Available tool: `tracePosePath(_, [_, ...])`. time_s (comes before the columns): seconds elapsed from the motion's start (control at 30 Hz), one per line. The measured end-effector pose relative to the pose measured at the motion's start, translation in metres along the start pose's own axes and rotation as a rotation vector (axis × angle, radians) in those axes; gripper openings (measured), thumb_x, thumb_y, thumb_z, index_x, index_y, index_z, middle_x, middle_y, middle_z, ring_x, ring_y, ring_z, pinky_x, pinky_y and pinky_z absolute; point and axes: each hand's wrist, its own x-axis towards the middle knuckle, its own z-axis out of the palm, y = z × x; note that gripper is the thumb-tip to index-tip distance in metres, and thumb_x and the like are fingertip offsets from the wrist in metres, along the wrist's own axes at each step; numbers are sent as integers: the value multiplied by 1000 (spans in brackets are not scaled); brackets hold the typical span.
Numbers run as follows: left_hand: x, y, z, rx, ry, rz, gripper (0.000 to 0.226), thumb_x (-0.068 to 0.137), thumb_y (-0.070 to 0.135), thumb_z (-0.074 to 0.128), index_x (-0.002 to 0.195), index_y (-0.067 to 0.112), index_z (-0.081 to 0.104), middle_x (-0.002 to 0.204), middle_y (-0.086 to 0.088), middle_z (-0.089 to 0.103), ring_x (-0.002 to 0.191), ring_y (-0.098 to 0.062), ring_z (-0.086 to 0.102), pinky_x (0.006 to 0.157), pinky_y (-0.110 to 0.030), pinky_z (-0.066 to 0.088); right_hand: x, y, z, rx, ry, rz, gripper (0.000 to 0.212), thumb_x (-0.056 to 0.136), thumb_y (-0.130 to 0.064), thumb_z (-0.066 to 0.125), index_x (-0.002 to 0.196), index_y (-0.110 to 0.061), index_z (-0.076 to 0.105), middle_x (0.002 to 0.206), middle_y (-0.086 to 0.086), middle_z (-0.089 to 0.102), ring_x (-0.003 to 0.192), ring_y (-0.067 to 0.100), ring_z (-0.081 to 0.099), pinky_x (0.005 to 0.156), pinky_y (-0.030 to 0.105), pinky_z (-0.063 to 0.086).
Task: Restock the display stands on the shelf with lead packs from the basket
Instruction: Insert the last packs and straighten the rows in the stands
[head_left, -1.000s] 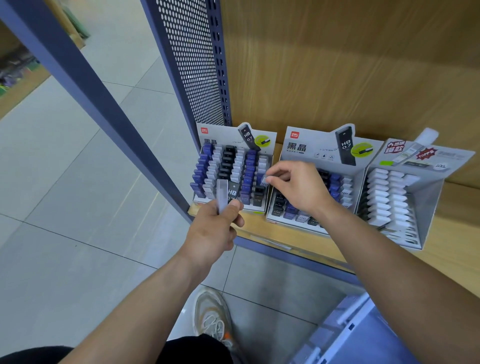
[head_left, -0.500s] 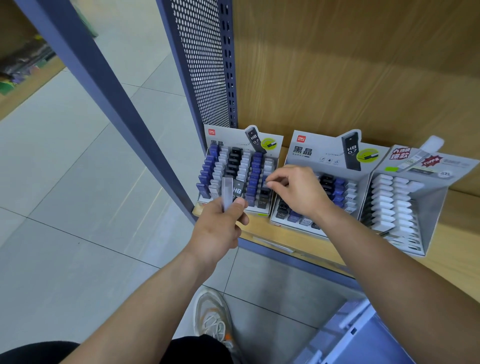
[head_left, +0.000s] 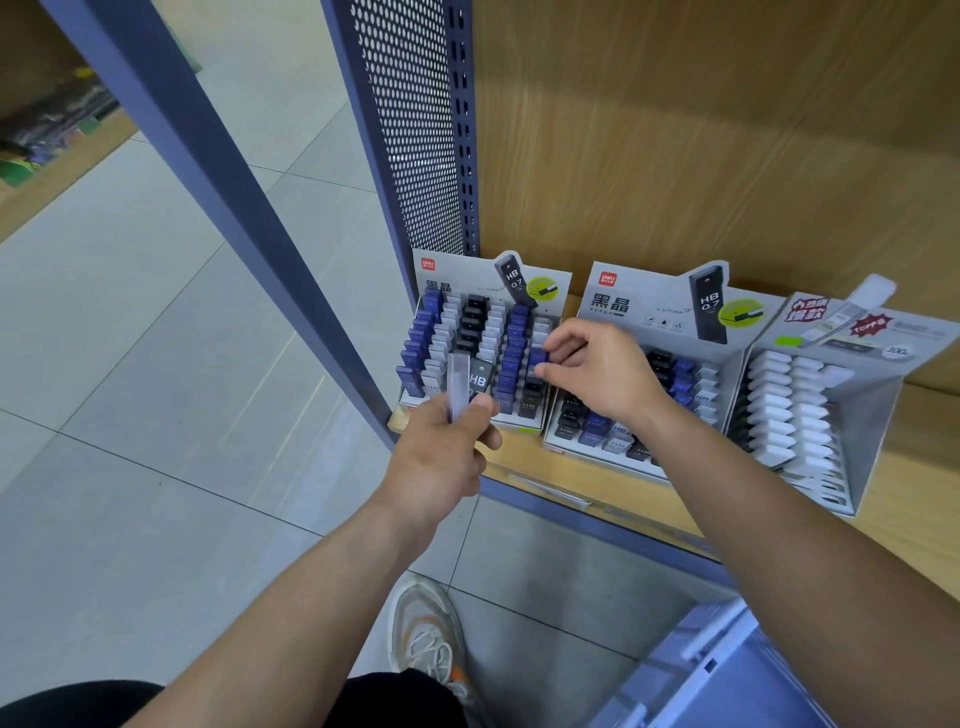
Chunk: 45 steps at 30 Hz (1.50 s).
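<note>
- Three display stands sit side by side on the wooden shelf (head_left: 924, 519). The left stand (head_left: 457, 283) is at 12 o'clock in view, the middle stand (head_left: 649, 306) is just beside it toward 3 o'clock, and the right stand (head_left: 872, 415) is farther along the same way.
- The left stand holds columns of blue, white and black lead packs standing on end. The right stand holds white ones.
- The right hand (head_left: 608, 379) reaches in from 4 o'clock. Its thumb and forefinger pinch a blue pack (head_left: 536, 358) at the right-hand column of the left stand. Whether the pack is seated in a slot I cannot tell.
- The left hand (head_left: 441, 457), at 6 o'clock of the left stand, is curled round two upright packs. One is a clear pack (head_left: 458, 382); touching it at 3 o'clock is a black pack (head_left: 480, 376) marked HB.
- The basket (head_left: 769, 691) shows at 5 o'clock in the corner of the view, with its contents hidden.
- A pale shoe (head_left: 426, 634) stands on the floor tiles at 6 o'clock.
</note>
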Motion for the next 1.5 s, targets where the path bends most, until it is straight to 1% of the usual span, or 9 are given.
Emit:
tracePosePath(0.13, [0, 0, 1, 1, -3, -4, 31, 105, 31, 53, 116, 4, 60, 66, 4, 58, 48, -12, 30, 44, -21, 28, 0, 2, -1, -12, 22, 5, 6, 93, -20, 67, 90, -21, 71, 78, -8, 71, 73, 6, 68, 73, 27, 57])
tracePosePath(0.5, [-1, 3, 1, 18, 10, -22, 30, 104, 33, 54, 116, 6, 62, 66, 4, 58, 48, -11, 32, 45, -21, 30, 6, -2, -1, -50, -27, 53, 8, 90, -21, 72, 83, -23, 73, 74, -6, 71, 73, 10, 68, 76, 36, 59])
tracePosePath(0.67, [-6, 13, 9, -63, -88, -77, 34, 104, 37, 48, 108, 9, 65, 67, -2, 55, 46, -12, 25, 43, -20, 22, -15, -18, -15, 92, 128, 45, 10, 92, -21, 68, 84, -21, 74, 74, -4, 71, 72, 15, 69, 76, 40, 59])
tracePosePath(0.8, [-17, 11, 19, -89, -252, -53, 27, 107, 35, 44, 106, 12, 57, 73, -10, 57, 44, -12, 24, 44, -19, 19, -61, -48, -32, 335, -67, 71, 14, 98, -24, 61, 101, -18, 73, 81, -1, 73, 71, 16, 69, 70, 33, 58])
tracePosePath(0.9, [-25, 6, 27, -8, -327, 5, 34, 108, 34, 43, 113, 5, 61, 81, -11, 65, 45, -12, 28, 45, -19, 21, -87, -54, -43, 405, -160, 61, 10, 95, -16, 66, 98, -9, 73, 76, 8, 70, 67, 17, 65, 64, 28, 54])
tracePosePath(1.07, [-38, 10, 38, 33, -277, 85, 31, 108, 32, 43, 113, 10, 65, 92, -9, 73, 46, -14, 32, 45, -20, 23, -113, -48, -71, 504, 28, 124, 4, 90, -9, 71, 91, -13, 74, 72, 8, 69, 64, 16, 65, 67, 33, 56])
tracePosePath(1.23, [-44, 12, 46, 86, -261, 75, 29, 108, 31, 46, 107, 11, 68, 79, -3, 68, 48, -14, 25, 44, -21, 20, -136, -39, -95, 592, 145, 174, 4, 91, -6, 69, 94, -7, 71, 69, 9, 69, 60, 18, 66, 62, 28, 58])
tracePosePath(1.4, [-45, 3, 56, 117, -242, -19, 47, 105, 47, 43, 105, 10, 72, 67, 0, 59, 48, -11, 29, 47, -23, 18, -156, -15, -121, 603, 316, 214, 4, 90, -4, 70, 93, -6, 69, 70, 12, 70, 63, 18, 71, 63, 25, 60])
tracePosePath(1.5, [-44, -3, 56, 156, -230, -14, 38, 106, 40, 46, 105, 11, 71, 68, 1, 56, 50, -11, 34, 45, -22, 23, -162, 11, -133, 547, 445, 264, 11, 91, -2, 69, 101, 1, 67, 71, 9, 71, 67, 17, 72, 67, 26, 61])
